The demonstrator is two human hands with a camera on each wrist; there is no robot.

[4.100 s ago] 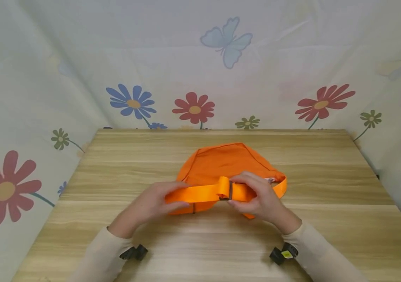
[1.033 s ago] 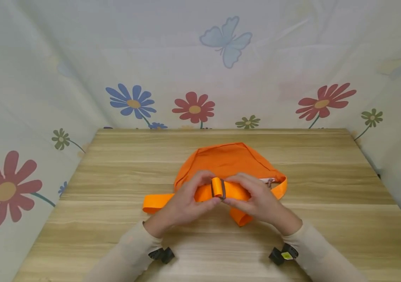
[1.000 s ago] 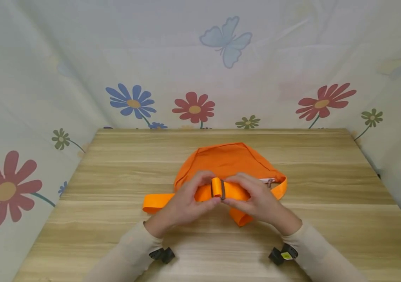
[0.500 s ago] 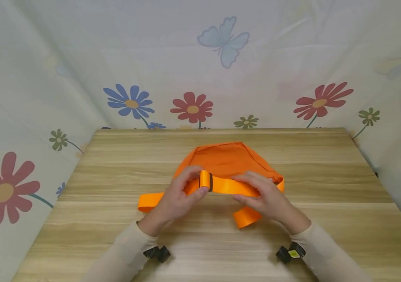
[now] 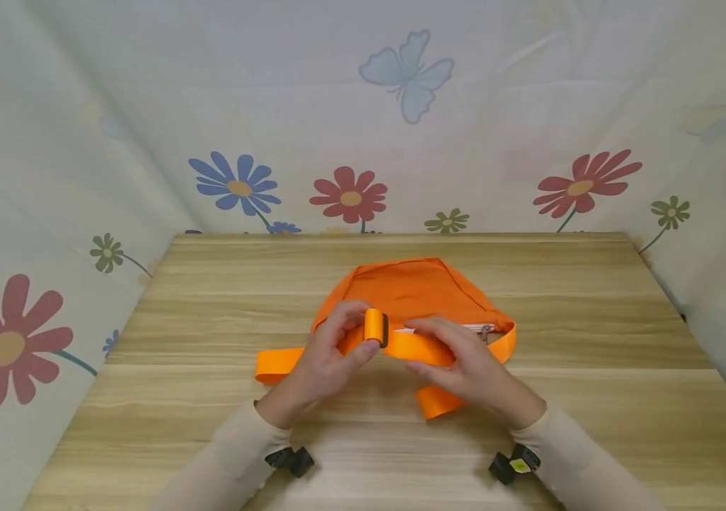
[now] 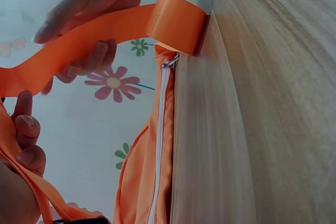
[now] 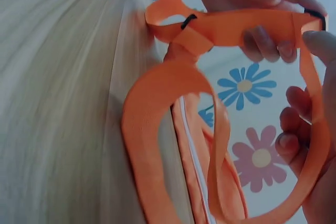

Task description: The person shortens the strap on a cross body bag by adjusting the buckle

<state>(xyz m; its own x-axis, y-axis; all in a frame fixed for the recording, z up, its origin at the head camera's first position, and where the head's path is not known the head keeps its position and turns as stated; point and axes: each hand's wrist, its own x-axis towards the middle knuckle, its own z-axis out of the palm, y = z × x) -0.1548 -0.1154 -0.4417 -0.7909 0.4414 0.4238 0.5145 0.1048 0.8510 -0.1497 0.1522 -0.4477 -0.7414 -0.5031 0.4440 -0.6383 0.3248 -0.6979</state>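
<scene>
An orange fabric bag [image 5: 416,287] lies on the table, with its white zipper [image 6: 160,129] facing the near side. Its orange webbing strap [image 5: 416,348] is raised in front of it between both hands. My left hand [image 5: 321,358] pinches the strap beside a black slider buckle [image 5: 385,331], where the webbing bulges in a small loop. My right hand [image 5: 474,365] holds the strap a little right of the buckle, thumb on the near side and fingers behind. One strap loop [image 5: 275,364] sticks out past the left hand; another slack loop [image 6: 177,24] hangs below the right hand.
The wooden table [image 5: 222,305] reaches back to a white cloth backdrop [image 5: 311,85] printed with flowers and a butterfly. A second black slider [image 7: 188,21] sits on the strap near the bag's end. Small black devices [image 5: 291,461] are on both wrists.
The left hand has moved right along the strap to the buckle since the earliest frame. Within the last second, the buckle has shifted slightly left with it; the right hand went right, then came back.
</scene>
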